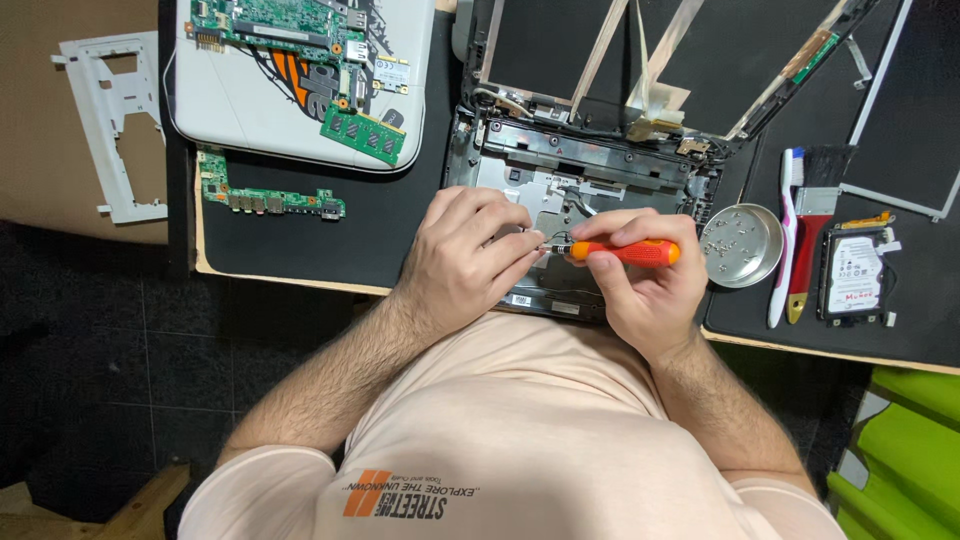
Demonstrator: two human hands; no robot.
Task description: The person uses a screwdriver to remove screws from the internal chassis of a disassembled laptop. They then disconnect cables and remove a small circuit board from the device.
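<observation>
Closest to cam: pale peach T-shirt (520, 440), both my forearms running up from it to the work area. L hand (462, 262) is curled, fingertips (525, 243) pinched down at the front of the screwdriver (625, 252), right by its dark tip; I can't tell whether they grip a small part or just steady the tip (too small to resolve). R hand (645, 285) is closed around the orange screwdriver handle, thumb and fingers wrapped on it, tool lying roughly horizontal, tip pointing toward the L hand. Tool tip sits over the open laptop base (560, 165), a dark chassis w/ exposed metal plate and cables, positioned centre of the black mat (380, 235) at the near table edge. Laptop lid/screen frame (660, 50) stands behind the base, flat ribbon strips across it. Just right of the R hand: round metal dish (742, 245) holding small screws. Beside dish, further right: pink-and-white toothbrush (785, 240), then a flat paintbrush (818, 215) w/ red ferrule, then a bare hard drive (853, 272). Left side of mat: narrow green circuit board (265, 195); above it a white laptop cover (300, 80) carrying a larger green board and a memory stick (362, 134). Far left, off the mat: white plastic frame (110, 125).
</observation>
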